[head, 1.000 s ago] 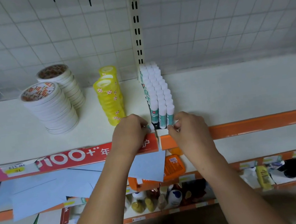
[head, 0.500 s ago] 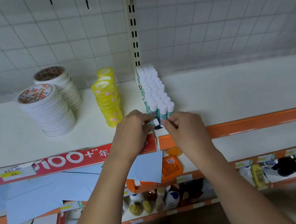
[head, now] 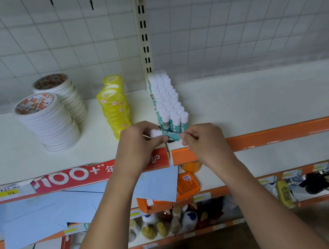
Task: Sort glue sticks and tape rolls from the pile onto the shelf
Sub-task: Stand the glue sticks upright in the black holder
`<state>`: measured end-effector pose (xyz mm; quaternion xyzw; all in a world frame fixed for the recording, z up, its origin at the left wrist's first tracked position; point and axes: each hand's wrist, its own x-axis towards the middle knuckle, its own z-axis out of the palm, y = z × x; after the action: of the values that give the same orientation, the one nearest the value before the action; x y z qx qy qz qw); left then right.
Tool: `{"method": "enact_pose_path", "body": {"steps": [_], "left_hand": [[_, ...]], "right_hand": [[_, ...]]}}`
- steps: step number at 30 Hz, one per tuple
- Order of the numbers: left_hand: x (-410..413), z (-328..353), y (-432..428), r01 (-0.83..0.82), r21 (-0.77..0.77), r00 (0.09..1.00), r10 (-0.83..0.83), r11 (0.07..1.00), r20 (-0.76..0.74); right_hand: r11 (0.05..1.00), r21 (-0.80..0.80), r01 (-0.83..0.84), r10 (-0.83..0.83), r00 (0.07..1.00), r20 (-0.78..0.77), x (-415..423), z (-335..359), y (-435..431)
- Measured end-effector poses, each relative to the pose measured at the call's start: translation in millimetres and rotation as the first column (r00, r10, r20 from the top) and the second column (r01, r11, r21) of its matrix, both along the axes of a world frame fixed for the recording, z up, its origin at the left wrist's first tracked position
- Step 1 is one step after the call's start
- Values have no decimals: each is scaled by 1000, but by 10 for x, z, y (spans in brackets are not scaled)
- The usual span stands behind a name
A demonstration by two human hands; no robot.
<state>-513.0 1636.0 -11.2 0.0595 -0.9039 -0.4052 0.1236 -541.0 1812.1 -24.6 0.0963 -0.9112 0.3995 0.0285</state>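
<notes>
Sorting at a shop shelf [head: 261, 101]: a person's left hand [head: 139, 146] and right hand [head: 205, 139] hold a single glue stick [head: 170, 136] between them, just in front of the block of standing glue sticks [head: 166, 101]. The left grip pinches the white cap end and the right grip pinches the teal base end, so both hands are clenched on the stick and neither is free. The stick lies on its side, its long axis running crosswise to the block's long rows; the cap points toward the block's left and the base toward its right. It sits low at the block's front row, and whether it touches those front sticks cannot be told.

The job looks well along. The block stands three sticks wide and many deep, caps up, running back from the held stick toward the wire grid behind it; just left of the block stand stacks of yellow tape rolls [head: 115, 112]; farther left of the block rise two stacks of white tape rolls [head: 49, 122], one behind the other.

The pile being sorted is not in view, so how much remains cannot be judged. For this stick, what seems left is to turn it upright, cap up, and stand it at the block's front.
</notes>
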Motion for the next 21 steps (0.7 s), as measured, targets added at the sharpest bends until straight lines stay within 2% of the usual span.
{"method": "enact_pose_path", "body": {"steps": [3, 6, 10, 14, 21], "left_hand": [[-12, 39, 29, -33, 64, 997, 37, 997, -65], [-41, 33, 98, -13, 29, 995, 16, 999, -103], [-102, -30, 227, -35, -28, 988, 30, 999, -151], [-127, -78, 258, -66, 22, 986, 69, 998, -153], [-166, -93, 320, -71, -57, 987, 62, 996, -150]], "right_hand": [[993, 109, 41, -37, 999, -32, -43, -33, 31], [986, 145, 85, -82, 996, -29, -121, -17, 20], [985, 167, 42, -37, 999, -37, -198, -3, -54], [982, 185, 48, -43, 999, -31, -219, -34, -80], [970, 233, 64, -58, 998, -31, -226, -46, -103]]}}
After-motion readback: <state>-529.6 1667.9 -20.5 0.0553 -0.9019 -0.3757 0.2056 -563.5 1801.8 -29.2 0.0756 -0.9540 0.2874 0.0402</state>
